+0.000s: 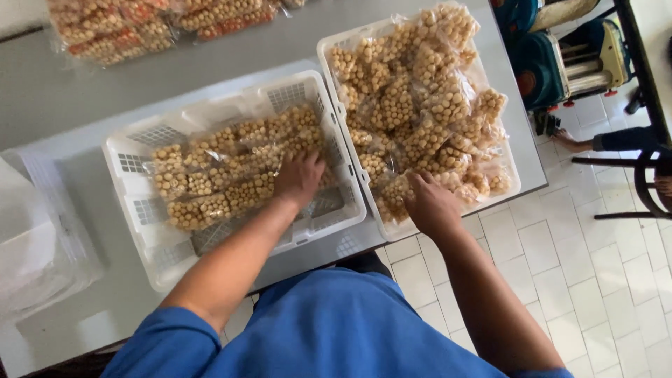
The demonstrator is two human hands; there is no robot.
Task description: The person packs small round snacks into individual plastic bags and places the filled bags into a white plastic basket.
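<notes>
Left hand (299, 176) flat, fingers spread, pressing clear bags of round tan snacks (224, 175) level in white slotted plastic crate (133, 210). Right hand (428, 204) reaches heaped second white crate (336, 49), fingers hidden among bags; closure unclear.

Clear snack packets (231, 168) in white crates (133, 164)

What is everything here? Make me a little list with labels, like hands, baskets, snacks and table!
Left hand: left hand pressed flat on snack bags in the left basket
Right hand: right hand touching a bag at the near edge of the right basket
Snacks: clear bags of small round tan balls
Right basket: heaped high with bags
Left basket: partly filled, bags laid flat
Table: grey table
Far edge: more bags, reddish
Floor: white tiles
</notes>
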